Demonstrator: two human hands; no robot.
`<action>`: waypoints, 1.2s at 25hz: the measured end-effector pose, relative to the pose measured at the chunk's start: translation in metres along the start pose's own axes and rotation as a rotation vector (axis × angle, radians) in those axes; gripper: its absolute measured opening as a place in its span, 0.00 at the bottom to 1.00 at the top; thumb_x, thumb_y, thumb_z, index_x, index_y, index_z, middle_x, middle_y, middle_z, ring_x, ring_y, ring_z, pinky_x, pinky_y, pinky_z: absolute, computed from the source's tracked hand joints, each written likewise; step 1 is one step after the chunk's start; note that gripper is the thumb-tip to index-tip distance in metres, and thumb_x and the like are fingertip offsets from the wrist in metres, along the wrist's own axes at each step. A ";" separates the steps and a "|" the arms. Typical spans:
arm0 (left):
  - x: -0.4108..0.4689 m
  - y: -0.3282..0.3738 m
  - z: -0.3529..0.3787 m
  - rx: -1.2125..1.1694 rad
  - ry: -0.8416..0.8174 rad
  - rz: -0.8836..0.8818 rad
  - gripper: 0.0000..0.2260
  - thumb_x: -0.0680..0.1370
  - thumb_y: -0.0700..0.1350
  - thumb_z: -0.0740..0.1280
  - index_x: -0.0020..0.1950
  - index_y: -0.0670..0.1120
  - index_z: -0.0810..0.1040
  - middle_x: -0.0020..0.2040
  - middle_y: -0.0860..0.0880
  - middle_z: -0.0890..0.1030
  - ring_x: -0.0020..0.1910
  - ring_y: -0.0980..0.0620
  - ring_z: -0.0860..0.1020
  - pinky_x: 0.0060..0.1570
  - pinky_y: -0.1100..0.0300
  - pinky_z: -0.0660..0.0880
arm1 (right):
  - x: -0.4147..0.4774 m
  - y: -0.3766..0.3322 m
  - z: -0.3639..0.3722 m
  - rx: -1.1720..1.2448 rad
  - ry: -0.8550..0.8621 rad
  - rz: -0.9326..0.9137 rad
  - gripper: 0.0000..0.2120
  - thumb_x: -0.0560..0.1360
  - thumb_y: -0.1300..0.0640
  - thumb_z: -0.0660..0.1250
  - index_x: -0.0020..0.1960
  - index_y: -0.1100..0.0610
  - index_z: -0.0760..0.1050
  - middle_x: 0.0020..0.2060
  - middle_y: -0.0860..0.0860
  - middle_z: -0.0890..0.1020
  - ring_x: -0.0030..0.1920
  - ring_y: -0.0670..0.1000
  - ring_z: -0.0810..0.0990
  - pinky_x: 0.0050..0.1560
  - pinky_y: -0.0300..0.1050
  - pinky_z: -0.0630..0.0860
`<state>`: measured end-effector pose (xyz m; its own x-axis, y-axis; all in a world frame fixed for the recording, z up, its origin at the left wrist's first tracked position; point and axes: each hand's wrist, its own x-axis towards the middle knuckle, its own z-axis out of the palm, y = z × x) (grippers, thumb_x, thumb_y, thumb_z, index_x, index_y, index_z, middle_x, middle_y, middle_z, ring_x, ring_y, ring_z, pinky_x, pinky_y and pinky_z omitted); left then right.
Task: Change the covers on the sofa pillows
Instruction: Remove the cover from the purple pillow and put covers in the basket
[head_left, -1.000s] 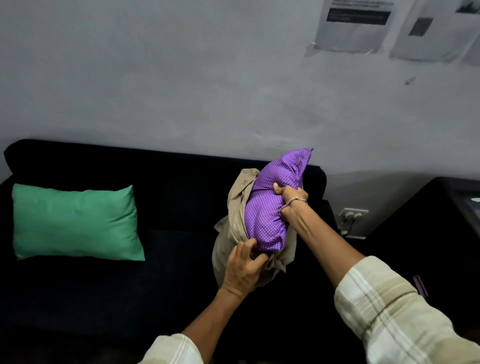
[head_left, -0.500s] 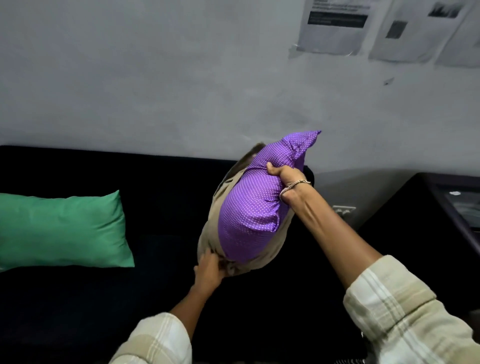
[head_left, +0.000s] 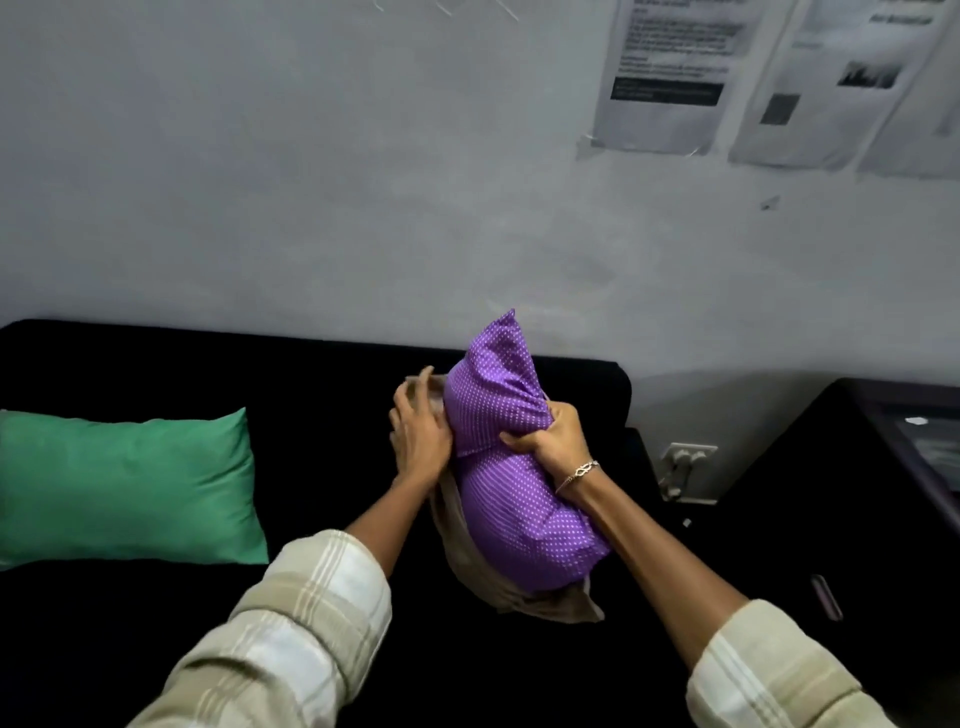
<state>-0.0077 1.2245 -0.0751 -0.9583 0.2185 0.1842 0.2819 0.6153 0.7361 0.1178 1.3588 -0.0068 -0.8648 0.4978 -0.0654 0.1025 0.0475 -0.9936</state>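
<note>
A purple white-dotted pillow stands upright over the black sofa. My right hand grips it round the middle and bunches the fabric. A beige cover wraps the pillow's lower end and runs up its left side. My left hand is at the cover's upper left edge, its blurred fingers pinching the beige cloth next to the pillow. The pillow's top corner sticks out bare above both hands.
A green pillow lies on the sofa seat at the left. A wall socket sits right of the sofa arm, beside a dark cabinet. Printed papers are taped to the grey wall.
The pillow has come down and stands more upright. My left hand went from the cover's bottom up to its upper left edge. My right hand slid from the pillow's top to its middle.
</note>
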 end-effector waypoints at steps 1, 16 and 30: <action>0.001 -0.008 0.000 0.197 -0.067 0.044 0.30 0.78 0.47 0.64 0.77 0.60 0.55 0.76 0.43 0.58 0.69 0.38 0.65 0.64 0.38 0.68 | -0.001 0.003 -0.005 -0.019 -0.032 -0.005 0.14 0.61 0.76 0.75 0.32 0.59 0.77 0.35 0.49 0.83 0.38 0.48 0.82 0.39 0.44 0.79; 0.012 -0.095 -0.012 0.197 -0.083 -0.427 0.14 0.78 0.45 0.65 0.61 0.41 0.79 0.58 0.33 0.80 0.59 0.32 0.77 0.57 0.46 0.74 | -0.022 -0.003 -0.107 0.076 -0.097 -0.114 0.13 0.55 0.65 0.78 0.38 0.63 0.80 0.35 0.49 0.84 0.39 0.50 0.80 0.44 0.44 0.79; 0.003 -0.010 0.009 -0.369 0.095 -0.407 0.14 0.72 0.38 0.62 0.53 0.43 0.84 0.51 0.44 0.85 0.51 0.46 0.82 0.55 0.52 0.78 | -0.023 0.086 -0.030 -0.975 0.124 0.179 0.77 0.45 0.30 0.79 0.76 0.44 0.29 0.73 0.55 0.26 0.72 0.73 0.34 0.66 0.76 0.42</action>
<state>-0.0130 1.2255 -0.0880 -0.9912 -0.0609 -0.1173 -0.1308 0.3259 0.9363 0.1616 1.3776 -0.0881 -0.7455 0.6513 -0.1415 0.6330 0.6255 -0.4561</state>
